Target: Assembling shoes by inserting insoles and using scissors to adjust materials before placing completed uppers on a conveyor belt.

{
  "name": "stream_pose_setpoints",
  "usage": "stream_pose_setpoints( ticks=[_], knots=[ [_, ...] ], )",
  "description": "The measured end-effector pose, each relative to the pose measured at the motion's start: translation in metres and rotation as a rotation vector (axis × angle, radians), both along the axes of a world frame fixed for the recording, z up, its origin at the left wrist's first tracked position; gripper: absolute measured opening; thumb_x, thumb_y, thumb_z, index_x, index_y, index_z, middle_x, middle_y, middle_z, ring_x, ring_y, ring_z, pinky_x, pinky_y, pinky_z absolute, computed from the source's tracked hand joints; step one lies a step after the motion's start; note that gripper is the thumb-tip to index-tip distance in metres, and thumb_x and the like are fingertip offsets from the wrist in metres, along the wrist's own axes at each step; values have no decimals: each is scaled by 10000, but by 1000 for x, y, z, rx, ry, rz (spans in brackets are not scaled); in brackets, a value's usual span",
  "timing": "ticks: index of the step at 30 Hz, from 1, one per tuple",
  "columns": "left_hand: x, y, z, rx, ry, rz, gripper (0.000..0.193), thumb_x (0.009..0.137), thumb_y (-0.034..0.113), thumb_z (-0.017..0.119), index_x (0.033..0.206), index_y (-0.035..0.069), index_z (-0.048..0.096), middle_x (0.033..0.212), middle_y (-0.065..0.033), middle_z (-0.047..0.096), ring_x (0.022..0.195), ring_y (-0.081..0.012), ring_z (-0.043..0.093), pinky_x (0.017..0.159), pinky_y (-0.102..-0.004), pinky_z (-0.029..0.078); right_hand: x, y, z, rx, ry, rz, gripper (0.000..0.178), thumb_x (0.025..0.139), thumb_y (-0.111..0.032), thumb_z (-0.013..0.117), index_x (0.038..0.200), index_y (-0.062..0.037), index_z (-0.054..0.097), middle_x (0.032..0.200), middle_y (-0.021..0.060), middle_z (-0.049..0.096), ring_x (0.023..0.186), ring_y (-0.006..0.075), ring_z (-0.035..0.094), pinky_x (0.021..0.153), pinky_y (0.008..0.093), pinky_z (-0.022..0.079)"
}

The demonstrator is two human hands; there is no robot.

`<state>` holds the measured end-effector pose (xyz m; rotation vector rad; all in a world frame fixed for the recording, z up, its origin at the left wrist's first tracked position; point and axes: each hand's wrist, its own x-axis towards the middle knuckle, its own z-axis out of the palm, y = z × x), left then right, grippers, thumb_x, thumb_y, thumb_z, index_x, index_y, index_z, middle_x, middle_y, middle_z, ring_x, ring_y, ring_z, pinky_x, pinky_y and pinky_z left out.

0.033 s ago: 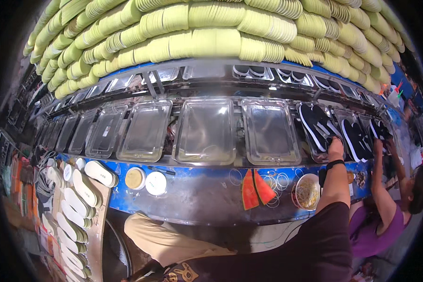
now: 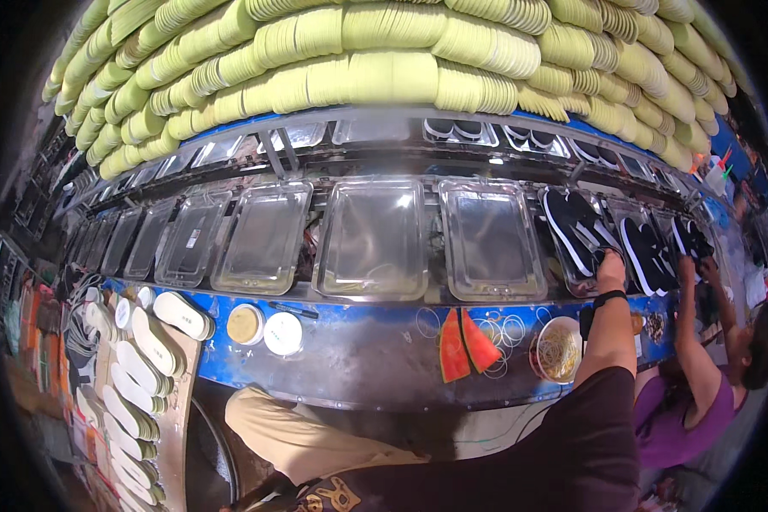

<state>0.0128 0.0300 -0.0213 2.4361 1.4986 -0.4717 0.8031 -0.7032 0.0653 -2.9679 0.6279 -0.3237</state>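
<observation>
While little has changed, right hand (image 2: 610, 269) at black sandals (image 2: 573, 220), grip impossible to tell

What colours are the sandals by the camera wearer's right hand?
The sandals are black with white side edges, seen best in the head view.

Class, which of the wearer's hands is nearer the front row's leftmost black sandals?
The right hand, at the near end of the sandals; the left hand isn't visible.
</observation>
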Motion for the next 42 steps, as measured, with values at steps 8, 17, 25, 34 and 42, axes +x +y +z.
stream_pose_setpoints(
  ticks=[8, 17, 25, 34, 42],
  knots=[
    [-5, 1, -7, 15, 19, -52, 490, 834, 451, 601, 847, -35, 669, 823, -266, 654, 811, -434, 637, 699, -484, 501, 7, 16, 27, -69, 198, 115, 322, 781, -98, 641, 1097, -43, 616, 1139, 218, 612, 1083, 355, 581, 924, 426, 473],
    [-16, 2, -35, 254, 104, 69, 202, 634, 145, 639, 813, 51, 638, 865, -174, 643, 872, -359, 621, 824, -434, 488, -49, 91, 44, -87, 184, 189, 437, 727, -249, 753, 1083, -36, 616, 1075, 206, 644, 1025, 354, 613, 887, 436, 487],
    [-4, -22, -11, 375, 15, 73, 244, 703, 224, 649, 877, 53, 645, 898, -149, 649, 908, -338, 604, 862, -425, 445, -126, 316, 91, 4, -157, 693, 298, 691, -157, 729, 944, -35, 629, 885, 223, 649, 857, 404, 626, 757, 464, 499],
    [-1, -48, 22, 345, -532, 238, 325, 694, 119, 667, 1001, 19, 629, 1054, -165, 595, 1056, -353, 534, 1011, -460, 378, -319, 563, 83, 295, -132, 1981, 239, 593, -97, 770, 715, -78, 565, 743, 130, 574, 712, 349, 590, 600, 440, 463],
    [8, -61, 54, 71, -1300, 514, 159, 839, 89, 626, 981, 22, 606, 1060, -138, 588, 974, -265, 580, 837, -335, 471, -546, 697, 32, 636, 174, 2502, 134, 779, -180, 659, 832, -85, 581, 775, 126, 583, 706, 338, 598, 625, 445, 475]
  ],
)
